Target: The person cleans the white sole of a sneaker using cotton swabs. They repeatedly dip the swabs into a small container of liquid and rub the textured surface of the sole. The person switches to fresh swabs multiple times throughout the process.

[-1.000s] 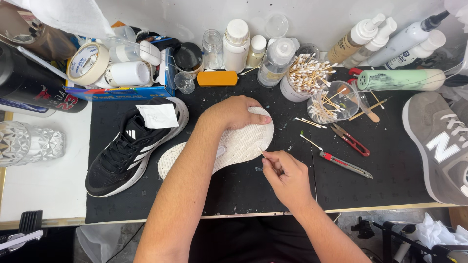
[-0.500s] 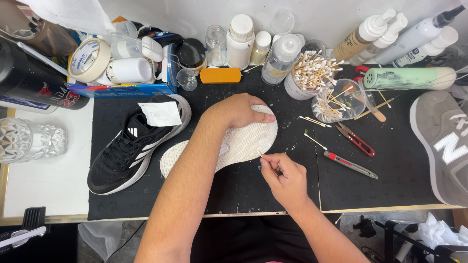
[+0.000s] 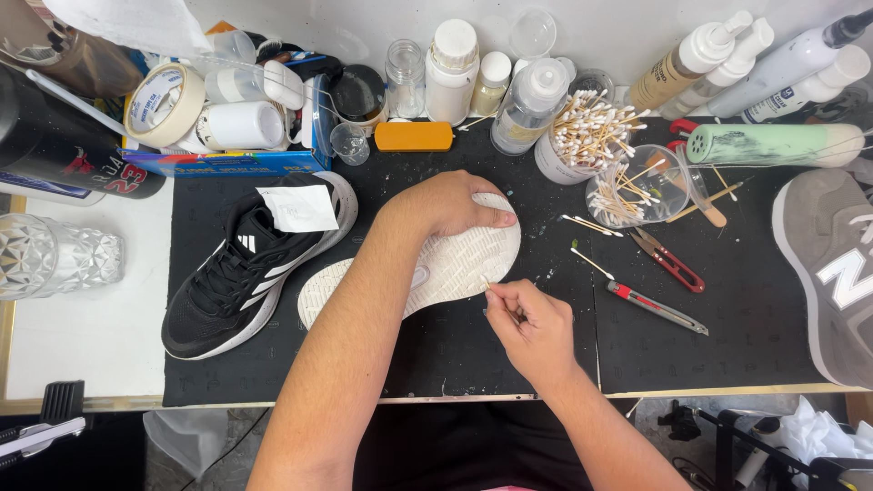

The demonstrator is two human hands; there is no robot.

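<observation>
A sneaker lies sole-up in the middle of the black mat, its white textured sole [image 3: 455,265] facing me. My left hand [image 3: 450,205] presses down on the toe end of that sole, fingers curled over its far edge. My right hand [image 3: 530,329] pinches a thin cotton swab [image 3: 492,290], whose tip touches the sole's near right edge. The matching black sneaker [image 3: 245,265] with white stripes stands upright to the left, a white paper slip on its tongue.
Cups of cotton swabs [image 3: 582,136], bottles and jars [image 3: 450,73], tape roll [image 3: 164,105] and an orange block [image 3: 414,136] line the back. Red pliers [image 3: 671,261] and a utility knife [image 3: 657,307] lie right of the sole. A grey sneaker [image 3: 827,273] sits far right, a glass [image 3: 55,259] far left.
The right hand has made small moves with the swab along the sole's right edge. The left hand stays pressed on the toe. The view has shifted slightly.
</observation>
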